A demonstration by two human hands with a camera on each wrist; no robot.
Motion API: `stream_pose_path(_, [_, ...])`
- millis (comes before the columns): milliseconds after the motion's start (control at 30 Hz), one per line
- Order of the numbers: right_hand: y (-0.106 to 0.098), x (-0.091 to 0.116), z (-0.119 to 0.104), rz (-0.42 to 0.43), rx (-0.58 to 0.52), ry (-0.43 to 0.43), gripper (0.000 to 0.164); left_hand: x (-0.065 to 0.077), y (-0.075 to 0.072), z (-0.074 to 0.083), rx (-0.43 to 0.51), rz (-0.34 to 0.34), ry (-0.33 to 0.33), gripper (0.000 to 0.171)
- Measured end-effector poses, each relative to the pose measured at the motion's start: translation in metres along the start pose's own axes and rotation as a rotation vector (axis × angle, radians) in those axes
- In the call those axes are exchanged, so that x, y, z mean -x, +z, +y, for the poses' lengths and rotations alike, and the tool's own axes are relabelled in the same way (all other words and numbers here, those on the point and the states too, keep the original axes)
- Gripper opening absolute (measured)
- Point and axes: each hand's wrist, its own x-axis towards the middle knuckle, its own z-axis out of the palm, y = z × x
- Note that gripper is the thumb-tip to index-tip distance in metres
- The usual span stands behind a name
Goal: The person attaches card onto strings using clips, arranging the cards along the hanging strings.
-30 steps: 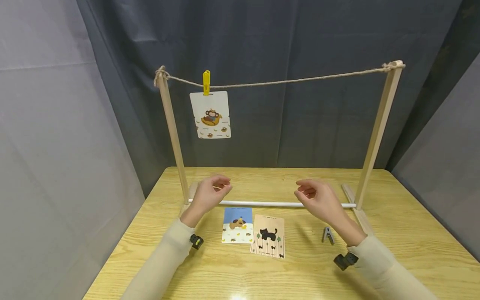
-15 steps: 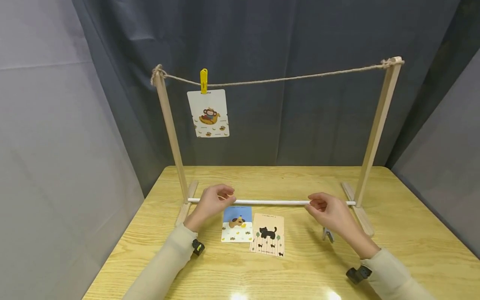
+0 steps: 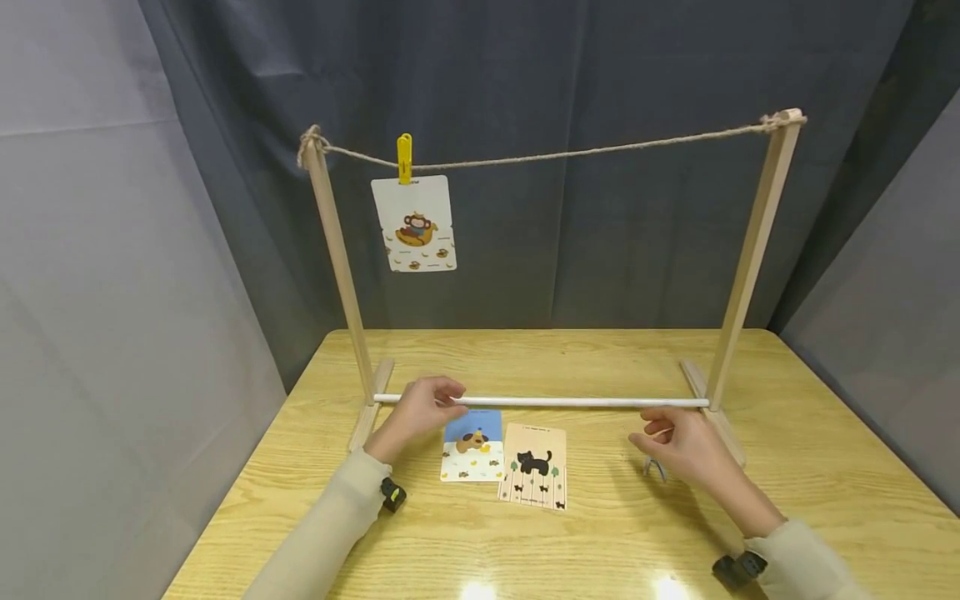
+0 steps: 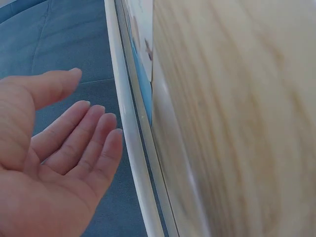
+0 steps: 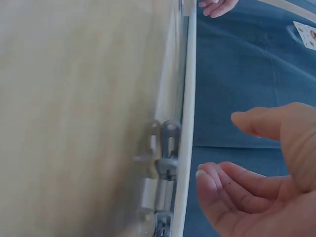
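My left hand [image 3: 422, 408] hovers at the upper left of a blue-and-white dog card [image 3: 472, 450], its thumb and fingers apart with nothing between them. A beige card with a black cat [image 3: 534, 468] lies beside that one, its edge tucked against it. Farther right, my right hand [image 3: 678, 443] is held over a grey clothespin [image 3: 655, 471], partly covering it. Its fingers are loosely bent and hold nothing. In the right wrist view, grey clothespins [image 5: 169, 150] stand below the hand. A monkey card [image 3: 416, 242] hangs from the rope by a yellow clothespin [image 3: 405, 158].
The rope [image 3: 555, 157] sags between two wooden posts [image 3: 761, 242] on flat feet. A white rod [image 3: 555, 402] joins the posts low down, behind the cards. The wooden table [image 3: 480, 542] ends at a dark curtain [image 3: 637, 242].
My right hand has moved right and lower, toward the grey clothespin. The left hand has come slightly down. The cards stay where they were; the view has shifted slightly.
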Motion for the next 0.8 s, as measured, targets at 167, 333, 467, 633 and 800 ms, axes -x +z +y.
stream_pose_path(167, [0.000, 0.008, 0.005, -0.007, 0.000, 0.033, 0.056, 0.001, 0.000, -0.005, 0.002, -0.046, -0.009, 0.034])
stream_pose_path(333, [-0.003, 0.012, 0.009, -0.046, 0.037, 0.070, 0.060, 0.001, 0.001, -0.004, -0.005, -0.058, -0.020, 0.033])
stream_pose_path(467, [-0.006, 0.015, 0.011, -0.091, 0.040, 0.094, 0.064, 0.001, 0.001, -0.005, -0.022, -0.085, -0.032, 0.036])
stream_pose_path(633, [-0.007, 0.016, 0.010, -0.135, 0.022, 0.141, 0.066, 0.002, 0.000, -0.006, -0.008, -0.114, -0.052, 0.041])
stream_pose_path(800, [-0.006, 0.017, 0.010, -0.153, 0.011, 0.163, 0.063, 0.002, 0.001, -0.006, -0.015, -0.123, -0.072, 0.042])
